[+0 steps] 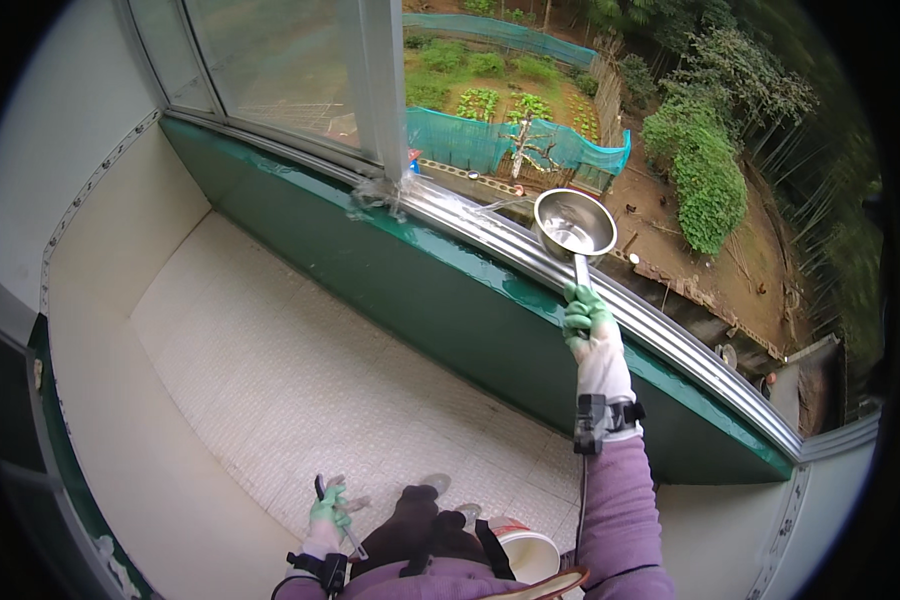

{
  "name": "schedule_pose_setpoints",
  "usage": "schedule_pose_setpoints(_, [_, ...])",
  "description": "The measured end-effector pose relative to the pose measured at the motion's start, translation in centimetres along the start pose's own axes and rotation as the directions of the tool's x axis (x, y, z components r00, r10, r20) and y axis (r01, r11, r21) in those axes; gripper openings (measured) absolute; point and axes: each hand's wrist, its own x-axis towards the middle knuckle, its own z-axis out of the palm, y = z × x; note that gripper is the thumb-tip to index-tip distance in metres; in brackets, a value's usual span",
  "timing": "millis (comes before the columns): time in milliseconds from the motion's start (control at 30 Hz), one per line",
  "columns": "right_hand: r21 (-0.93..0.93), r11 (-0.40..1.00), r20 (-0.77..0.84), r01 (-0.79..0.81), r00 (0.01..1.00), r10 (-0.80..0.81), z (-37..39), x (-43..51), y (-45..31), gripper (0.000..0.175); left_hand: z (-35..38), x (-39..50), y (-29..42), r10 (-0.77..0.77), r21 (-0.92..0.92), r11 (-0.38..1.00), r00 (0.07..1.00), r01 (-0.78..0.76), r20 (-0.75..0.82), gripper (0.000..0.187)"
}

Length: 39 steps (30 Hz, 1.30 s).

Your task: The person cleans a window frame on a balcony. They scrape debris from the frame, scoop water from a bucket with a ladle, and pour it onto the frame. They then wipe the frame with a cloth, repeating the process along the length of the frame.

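Observation:
My right hand (589, 319), in a white and green glove, grips the handle of a metal ladle or dipper (574, 223) above the window track (487, 225). Water streams leftward from its bowl and splashes near the edge of the sliding window frame (382, 90). The green sill (450, 244) below the track is wet. Down at the lower left, my left hand (330, 510), gloved the same way, is closed around a slim dark and grey handled tool (355, 541); its working end cannot be made out.
A white bucket (529, 556) stands by my legs on the pale tiled floor (330, 375). The green wall panel (390, 277) runs under the sill. Through the open window, a garden with teal netting (457, 139) lies far below. Crumpled material (112, 562) rests on the lower-left ledge.

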Motion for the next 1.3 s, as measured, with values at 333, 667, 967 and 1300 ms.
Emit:
schedule_pose_setpoints(333, [-0.150, 0.945, -0.268, 0.290, 0.908, -0.321, -19.5, -20.2, -7.2, 0.019, 4.4, 2.5, -0.2, -0.071, 0.151, 0.986, 0.996, 0.077, -0.046, 0.016])
schedule_pose_setpoints(667, [-0.728, 0.629, -0.497, 0.272, 0.423, -0.758, -28.5, -29.2, -11.2, 0.046, 7.4, 3.2, -0.8, -0.142, 0.208, 0.970, 0.988, 0.126, 0.063, 0.016])
schedule_pose_setpoints(967, [-0.730, 0.523, 0.067, 0.439, 0.808, -0.585, -1.3, -4.6, 6.4, 0.056, 3.9, 2.7, 1.7, -0.092, 0.065, 0.994, 0.990, 0.086, 0.102, 0.036])
schedule_pose_setpoints(1300, [-0.734, 0.482, 0.041, 0.479, 0.740, -0.672, -10.0, -8.1, 6.8, 0.059, 0.1, 3.9, 3.2, -0.016, 0.117, 0.993, 0.999, 0.010, 0.047, 0.040])
